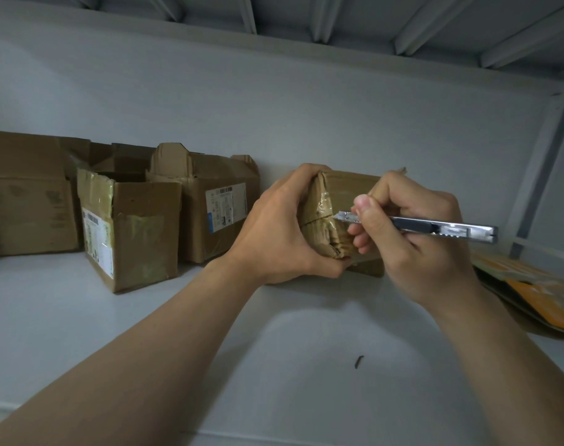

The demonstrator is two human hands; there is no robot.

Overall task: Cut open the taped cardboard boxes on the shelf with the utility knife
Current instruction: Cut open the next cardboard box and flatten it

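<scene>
on the white shelf (119, 333), the three cardboard boxes at the left look already opened: the big box (23, 204) at the edge, the labelled box (139, 239) with its flaps up, and the torn-topped box (216, 214) behind it. to their right, the left hand (274, 233) grips the end of a small taped box (348, 191) against the back wall. the right hand (419, 246) pinches a silver utility knife (435, 227), tip at the taped seam. this looks like the last sealed box, its cut barely begun. flat orange packets (548, 294) lie at far right.
</scene>
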